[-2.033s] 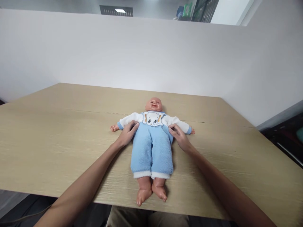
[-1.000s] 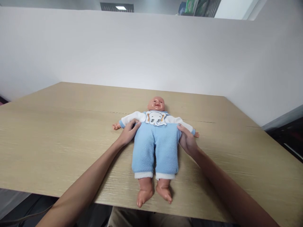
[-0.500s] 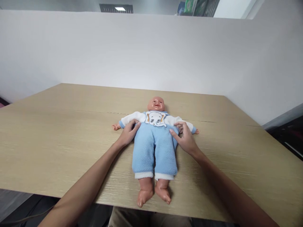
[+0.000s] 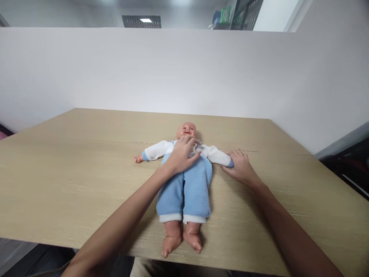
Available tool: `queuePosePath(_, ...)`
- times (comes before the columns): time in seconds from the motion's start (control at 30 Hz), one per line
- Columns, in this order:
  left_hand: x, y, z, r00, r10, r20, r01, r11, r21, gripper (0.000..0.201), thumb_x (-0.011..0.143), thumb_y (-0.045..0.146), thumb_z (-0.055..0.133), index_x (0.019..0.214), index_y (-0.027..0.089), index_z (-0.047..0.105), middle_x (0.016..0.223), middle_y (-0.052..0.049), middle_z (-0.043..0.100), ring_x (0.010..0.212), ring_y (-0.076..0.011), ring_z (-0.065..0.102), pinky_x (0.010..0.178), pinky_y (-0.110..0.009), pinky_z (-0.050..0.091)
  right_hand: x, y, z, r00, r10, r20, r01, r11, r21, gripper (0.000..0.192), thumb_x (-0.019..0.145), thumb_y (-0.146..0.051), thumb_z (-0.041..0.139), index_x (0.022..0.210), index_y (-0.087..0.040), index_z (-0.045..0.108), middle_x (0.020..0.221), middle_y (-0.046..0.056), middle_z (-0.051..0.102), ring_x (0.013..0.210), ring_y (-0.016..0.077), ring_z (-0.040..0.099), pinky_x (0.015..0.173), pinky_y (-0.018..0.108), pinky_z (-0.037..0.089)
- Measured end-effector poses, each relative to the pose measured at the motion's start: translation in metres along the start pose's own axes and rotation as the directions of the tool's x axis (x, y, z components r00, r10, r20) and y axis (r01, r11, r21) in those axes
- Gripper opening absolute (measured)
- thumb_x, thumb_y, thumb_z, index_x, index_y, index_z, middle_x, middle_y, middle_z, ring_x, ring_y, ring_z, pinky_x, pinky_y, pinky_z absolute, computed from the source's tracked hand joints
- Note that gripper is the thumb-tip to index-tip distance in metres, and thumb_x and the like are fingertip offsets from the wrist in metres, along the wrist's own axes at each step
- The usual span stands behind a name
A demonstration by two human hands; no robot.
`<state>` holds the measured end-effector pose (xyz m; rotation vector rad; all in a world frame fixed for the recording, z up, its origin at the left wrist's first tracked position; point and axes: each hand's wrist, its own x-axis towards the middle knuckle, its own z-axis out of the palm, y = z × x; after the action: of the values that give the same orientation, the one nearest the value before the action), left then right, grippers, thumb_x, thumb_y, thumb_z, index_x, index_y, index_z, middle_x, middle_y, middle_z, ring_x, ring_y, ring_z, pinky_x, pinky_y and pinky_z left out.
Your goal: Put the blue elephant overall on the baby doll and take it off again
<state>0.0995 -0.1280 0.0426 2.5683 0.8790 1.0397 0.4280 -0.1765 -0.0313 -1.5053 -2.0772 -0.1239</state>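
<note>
A baby doll (image 4: 187, 129) lies face up on the table, its feet toward me and its arms stretched to the sides. It wears a fleece outfit with light blue trousers (image 4: 196, 188), white sleeves and blue cuffs. My left hand (image 4: 182, 154) rests across the doll's chest, palm down, thumb apart from the fingers, hiding most of the elephant picture there. At the end of the doll's sleeve (image 4: 219, 157) on the right, my right hand (image 4: 240, 166) is closed round the doll's hand by the cuff. That doll hand is hidden in my grasp.
The wooden table (image 4: 72, 173) spreads wide on both sides, with a seam across it behind the doll. A white partition wall (image 4: 173, 69) rises at its far edge. A dark object (image 4: 346, 161) stands beyond the right edge.
My left hand has moved from the doll's side up onto its chest. My right hand has left the doll's waist and taken hold of its hand at the right. The view has tilted up slightly.
</note>
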Motion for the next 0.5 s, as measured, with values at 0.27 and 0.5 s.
queuePosePath(0.27, 0.052, -0.022, 0.056, 0.933, 0.048, 0.356, -0.119, 0.977, 0.179, 0.066, 0.085, 0.051, 0.081, 0.139, 0.019, 0.06, 0.132, -0.016, 0.067, 0.122, -0.0379, 0.055, 0.109, -0.053, 0.041, 0.007, -0.061, -0.016, 0.926, 0.307, -0.221, -0.114, 0.783, 0.611, 0.061, 0.081, -0.046, 0.091, 0.134, -0.029, 0.064, 0.127, 0.011, 0.074, 0.118, 0.033, 0.07, 0.109, 0.051, 0.053)
queuePosePath(0.5, 0.042, -0.029, 0.053, 0.978, 0.013, 0.209, -0.042, 0.99, 0.134, 0.04, 0.094, 0.045, 0.071, 0.126, 0.022, 0.064, 0.122, -0.014, 0.069, 0.117, -0.036, 0.056, 0.105, -0.052, 0.042, 0.007, -0.06, 0.007, 0.883, 0.454, -0.12, -0.107, 0.443, 0.89, 0.09, 0.083, -0.048, 0.091, 0.157, -0.032, 0.043, 0.154, 0.013, 0.058, 0.14, 0.029, 0.061, 0.123, 0.049, 0.046)
